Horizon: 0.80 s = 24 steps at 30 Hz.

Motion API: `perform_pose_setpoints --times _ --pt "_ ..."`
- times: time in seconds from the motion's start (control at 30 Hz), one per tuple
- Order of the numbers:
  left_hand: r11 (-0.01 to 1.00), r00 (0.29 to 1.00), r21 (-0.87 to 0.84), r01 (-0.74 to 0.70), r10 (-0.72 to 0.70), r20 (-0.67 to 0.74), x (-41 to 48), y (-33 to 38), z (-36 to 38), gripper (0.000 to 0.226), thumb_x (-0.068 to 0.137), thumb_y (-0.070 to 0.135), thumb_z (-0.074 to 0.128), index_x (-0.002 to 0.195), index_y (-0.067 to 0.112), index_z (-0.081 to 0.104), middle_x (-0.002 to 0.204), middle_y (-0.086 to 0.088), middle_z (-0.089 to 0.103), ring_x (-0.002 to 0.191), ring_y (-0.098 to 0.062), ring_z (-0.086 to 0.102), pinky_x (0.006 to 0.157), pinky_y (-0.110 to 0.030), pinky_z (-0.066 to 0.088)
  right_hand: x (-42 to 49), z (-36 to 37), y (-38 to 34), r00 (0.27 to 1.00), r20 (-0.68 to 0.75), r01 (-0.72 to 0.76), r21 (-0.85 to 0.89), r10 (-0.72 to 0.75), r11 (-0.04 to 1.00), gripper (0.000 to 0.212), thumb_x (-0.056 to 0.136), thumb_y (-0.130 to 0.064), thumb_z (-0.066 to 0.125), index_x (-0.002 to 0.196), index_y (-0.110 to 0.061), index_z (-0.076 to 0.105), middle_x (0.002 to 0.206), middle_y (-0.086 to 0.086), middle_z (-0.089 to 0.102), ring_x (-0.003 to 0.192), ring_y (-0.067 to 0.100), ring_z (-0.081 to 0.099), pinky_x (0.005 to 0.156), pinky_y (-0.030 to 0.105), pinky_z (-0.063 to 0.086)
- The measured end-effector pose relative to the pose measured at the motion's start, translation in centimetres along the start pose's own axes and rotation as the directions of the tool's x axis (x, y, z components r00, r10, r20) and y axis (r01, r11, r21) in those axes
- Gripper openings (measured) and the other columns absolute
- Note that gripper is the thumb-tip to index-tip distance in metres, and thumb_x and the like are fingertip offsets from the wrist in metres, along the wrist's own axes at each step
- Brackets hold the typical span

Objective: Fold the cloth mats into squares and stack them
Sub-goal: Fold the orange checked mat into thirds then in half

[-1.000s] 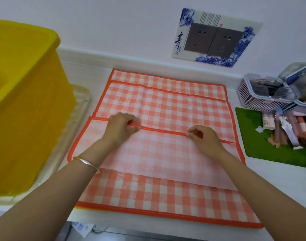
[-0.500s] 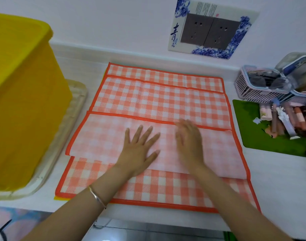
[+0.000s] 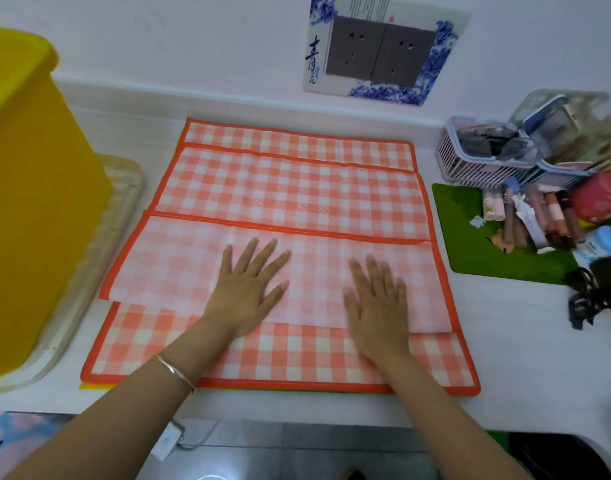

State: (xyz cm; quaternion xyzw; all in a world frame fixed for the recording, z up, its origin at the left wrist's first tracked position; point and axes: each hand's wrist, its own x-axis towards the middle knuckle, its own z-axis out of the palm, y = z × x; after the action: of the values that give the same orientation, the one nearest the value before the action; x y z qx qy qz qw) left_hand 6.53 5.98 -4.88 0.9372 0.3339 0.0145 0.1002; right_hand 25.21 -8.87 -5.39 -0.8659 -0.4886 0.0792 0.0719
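An orange-and-white checked cloth mat (image 3: 290, 192) with orange edging lies spread on the white counter. Its near part is folded over, so a paler flap (image 3: 172, 258) shows its underside across the middle. My left hand (image 3: 248, 289) lies flat on that flap with its fingers spread. My right hand (image 3: 377, 299) presses flat on the flap to the right, fingers straight. A second checked mat (image 3: 297, 138) peeks out at the far side. Slivers of yellow and green cloth (image 3: 92, 385) show beneath the near edge.
A big yellow bin (image 3: 30, 188) stands on a clear tray (image 3: 99, 258) at the left. To the right are a green mat (image 3: 470, 237) with cosmetics, a white basket (image 3: 477, 164) and black cables (image 3: 584, 299). A socket plate (image 3: 380, 51) is on the wall.
A second ago both hands pinched the flap's orange edge. They let go and now lie flat on the flap; the right hand has slid further to the right.
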Motion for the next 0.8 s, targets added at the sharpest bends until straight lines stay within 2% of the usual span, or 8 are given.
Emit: perform_pose_setpoints --times 0.23,0.4,0.53,0.6,0.7,0.8 --pt "1.0 1.0 0.009 -0.002 0.002 0.006 -0.2 0.2 -0.2 0.065 0.084 0.061 -0.009 0.146 0.041 -0.005 0.156 0.011 -0.01 0.142 -0.016 -0.02 0.111 -0.044 -0.022 -0.3 -1.3 5.1 0.992 -0.026 -0.12 -0.01 0.12 0.993 0.071 0.087 -0.06 -0.004 0.15 -0.027 -0.005 0.159 -0.002 -0.007 0.144 0.014 -0.012 0.118 0.035 -0.005" --pt "0.997 0.997 -0.041 0.063 -0.065 -0.05 -1.0 0.3 -1.0 0.061 0.088 0.058 -0.004 0.147 0.04 -0.001 0.154 0.013 -0.008 0.142 -0.016 -0.02 0.111 -0.045 -0.021 1.3 -2.4 4.4 0.992 -0.06 -0.113 0.008 0.113 0.994 0.065 0.091 -0.053 0.009 0.151 -0.028 0.009 0.159 -0.001 -0.002 0.145 0.019 -0.01 0.115 0.036 -0.014" --pt "0.997 0.997 -0.011 0.078 -0.078 -0.011 -0.8 0.5 0.0 0.061 0.085 0.06 -0.009 0.144 0.043 -0.005 0.155 0.011 -0.009 0.142 -0.021 -0.021 0.109 -0.048 -0.023 2.3 -2.2 4.0 0.984 0.001 -0.18 -0.032 0.18 0.983 0.057 0.098 -0.049 0.014 0.151 -0.028 0.003 0.159 0.002 -0.006 0.145 0.023 -0.013 0.117 0.043 -0.011" --pt "0.997 0.997 0.005 0.074 -0.074 -0.004 -0.6 0.5 0.2 0.061 0.084 0.06 -0.01 0.144 0.045 -0.007 0.155 0.011 -0.011 0.142 -0.022 -0.021 0.108 -0.049 -0.023 2.3 -2.2 1.7 0.991 0.01 -0.135 0.025 0.135 0.991 0.057 0.099 -0.046 0.017 0.151 -0.027 0.001 0.159 0.0 -0.009 0.145 0.021 -0.014 0.116 0.041 -0.011" --pt "0.997 0.997 0.018 0.074 -0.074 -0.025 -0.4 0.5 0.4 0.062 0.084 0.06 -0.011 0.144 0.044 -0.007 0.155 0.011 -0.012 0.142 -0.022 -0.02 0.11 -0.05 -0.02 2.8 -1.9 -4.3 0.999 0.007 0.048 0.135 -0.049 0.99 0.054 0.101 -0.04 0.016 0.151 -0.026 0.001 0.158 -0.004 -0.013 0.144 0.015 -0.017 0.116 0.036 -0.014" --pt "0.998 0.998 0.001 0.064 -0.064 -0.031 -0.4 0.2 0.6 0.063 0.084 0.06 -0.013 0.144 0.043 -0.007 0.154 0.011 -0.013 0.142 -0.02 -0.021 0.11 -0.049 -0.02 3.5 -0.6 -8.7 0.989 0.012 0.148 0.116 -0.15 0.982 0.051 0.103 -0.033 0.015 0.152 -0.024 0.004 0.158 -0.003 -0.011 0.144 0.014 -0.016 0.115 0.036 -0.015"
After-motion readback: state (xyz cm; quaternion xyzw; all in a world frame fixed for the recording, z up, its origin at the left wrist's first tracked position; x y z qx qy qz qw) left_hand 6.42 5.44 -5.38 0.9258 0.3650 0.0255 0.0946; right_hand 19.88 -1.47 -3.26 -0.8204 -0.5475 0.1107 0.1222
